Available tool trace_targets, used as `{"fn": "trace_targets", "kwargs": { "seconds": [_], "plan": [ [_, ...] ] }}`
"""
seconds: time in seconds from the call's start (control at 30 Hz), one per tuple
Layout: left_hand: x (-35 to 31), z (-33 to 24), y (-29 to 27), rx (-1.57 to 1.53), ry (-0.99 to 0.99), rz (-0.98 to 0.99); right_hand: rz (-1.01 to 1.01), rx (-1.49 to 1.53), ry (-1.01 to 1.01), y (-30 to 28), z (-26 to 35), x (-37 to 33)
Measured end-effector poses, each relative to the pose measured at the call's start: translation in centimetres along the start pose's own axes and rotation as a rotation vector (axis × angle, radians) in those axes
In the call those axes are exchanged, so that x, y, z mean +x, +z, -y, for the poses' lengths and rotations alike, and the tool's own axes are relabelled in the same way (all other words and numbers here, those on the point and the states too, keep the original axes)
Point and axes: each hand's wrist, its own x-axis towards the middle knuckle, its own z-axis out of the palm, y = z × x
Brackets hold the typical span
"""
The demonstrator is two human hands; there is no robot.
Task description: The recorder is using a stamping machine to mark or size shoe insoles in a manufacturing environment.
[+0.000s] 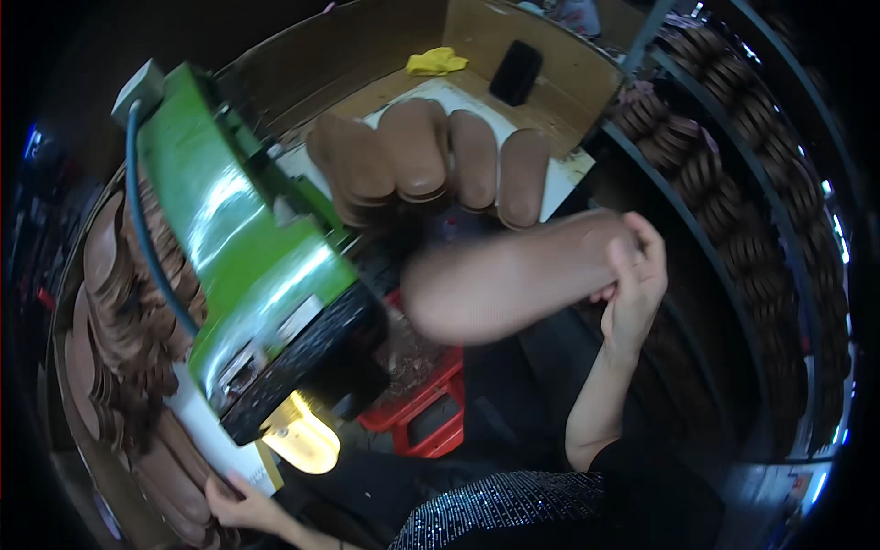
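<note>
My right hand (634, 275) grips a brown insole (513, 280) by one end, thumb on top and fingers beneath. The insole is tilted and slightly blurred, its free end pointing left toward the green machine (243, 229). At the lower left, my left hand (243, 507) rests by the edge of a brown insole (174, 486) in a pile, with its thumb and fingers apart. Part of that hand's contact with the pile is hard to make out. Beyond the held insole, several stacks of brown insoles (414, 156) lie on a white board (557, 191).
A lit lamp (307, 440) sits below the machine's dark head. Under it stands a red plastic stool or crate (431, 417) with scraps. A yellow cloth (436, 61) and a black object (516, 73) lie by the cardboard wall (573, 78). Racks of soles (715, 183) line the right.
</note>
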Motion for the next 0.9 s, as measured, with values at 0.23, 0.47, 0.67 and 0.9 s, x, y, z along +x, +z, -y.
{"fn": "trace_targets", "kwargs": {
  "seconds": [0.23,0.47,0.67,0.9],
  "plan": [
    [-1.8,2.1,0.4,0.502,-0.296,0.190,-0.140,-0.088,-0.025,2.4,-13.6,6.7],
    [-0.4,0.7,-1.2,0.294,-0.200,0.076,-0.071,-0.425,0.419,2.6,-16.6,7.4],
    [4.0,-4.3,-7.0,-0.183,-0.247,-0.172,-0.119,-0.591,0.368,1.3,-16.3,10.7],
    [3.9,-8.8,-11.0,-0.774,-0.207,0.137,0.296,-0.764,0.003,3.5,-13.0,1.2]
  ]
}}
